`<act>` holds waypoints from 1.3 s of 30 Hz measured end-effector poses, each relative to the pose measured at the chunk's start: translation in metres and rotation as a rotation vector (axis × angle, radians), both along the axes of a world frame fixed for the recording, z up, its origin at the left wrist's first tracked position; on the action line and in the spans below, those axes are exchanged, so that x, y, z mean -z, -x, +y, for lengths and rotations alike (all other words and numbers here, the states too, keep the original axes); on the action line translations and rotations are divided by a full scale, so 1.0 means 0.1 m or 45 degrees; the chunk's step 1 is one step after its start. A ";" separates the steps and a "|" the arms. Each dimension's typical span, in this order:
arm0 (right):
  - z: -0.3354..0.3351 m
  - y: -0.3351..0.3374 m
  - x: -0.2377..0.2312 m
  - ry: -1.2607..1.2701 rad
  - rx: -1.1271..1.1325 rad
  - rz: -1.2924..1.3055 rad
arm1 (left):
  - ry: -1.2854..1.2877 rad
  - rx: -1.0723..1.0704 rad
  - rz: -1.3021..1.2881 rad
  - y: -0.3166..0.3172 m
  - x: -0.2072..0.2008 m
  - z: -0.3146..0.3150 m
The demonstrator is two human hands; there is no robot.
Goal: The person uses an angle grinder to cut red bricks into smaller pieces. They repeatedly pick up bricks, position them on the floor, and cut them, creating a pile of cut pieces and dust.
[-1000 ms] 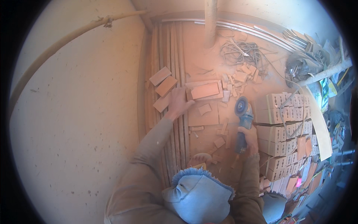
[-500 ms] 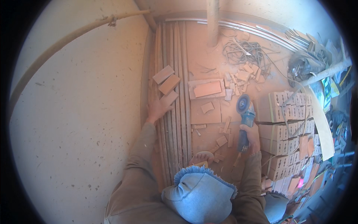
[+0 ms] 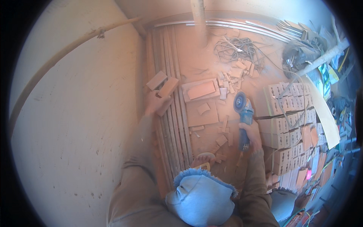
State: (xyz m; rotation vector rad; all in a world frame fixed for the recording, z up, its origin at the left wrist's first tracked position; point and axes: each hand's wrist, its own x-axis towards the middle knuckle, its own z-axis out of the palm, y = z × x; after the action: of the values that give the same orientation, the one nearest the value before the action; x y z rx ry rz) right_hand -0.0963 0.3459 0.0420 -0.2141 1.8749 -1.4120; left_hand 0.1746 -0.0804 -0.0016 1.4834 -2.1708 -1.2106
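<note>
Clasps angle grinder behind disc in right hand, likely for safety, touching terracotta tile left of grinder with left hand, closure unclear.

Long brown sleeves, creased in folds, pale blue denim, darker blue frayed fringe along its edge

Over on the left, a pole runs across the pale, speckled wall. Toward the back, an upright post stands, with long pale rods lying near the far wall. Nearer, there's a tangle of dark cable! And out right, crumpled dark plastic beside a slanting pole, then a long cream strip.
</note>
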 end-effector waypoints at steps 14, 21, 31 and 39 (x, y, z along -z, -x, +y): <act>-0.01 0.00 -0.01 0.038 0.024 -0.034 | 0.484 0.615 0.111 0.93 0.05 0.69; -0.01 0.02 -0.03 -0.018 0.024 -0.029 | 0.289 0.663 0.081 0.95 -0.12 0.65; -0.11 -0.02 -0.05 -0.107 -0.017 0.011 | 0.158 0.562 0.351 0.86 0.10 0.61; -0.02 0.00 0.12 -0.143 -0.012 -0.005 | 0.101 0.560 0.491 0.81 0.30 0.54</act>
State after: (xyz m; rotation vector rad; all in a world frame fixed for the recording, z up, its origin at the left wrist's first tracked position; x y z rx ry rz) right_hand -0.0967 0.3440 0.0300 -0.1646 1.9410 -1.2954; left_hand 0.0938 -0.0262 -0.0313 0.6790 -2.2914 -1.3814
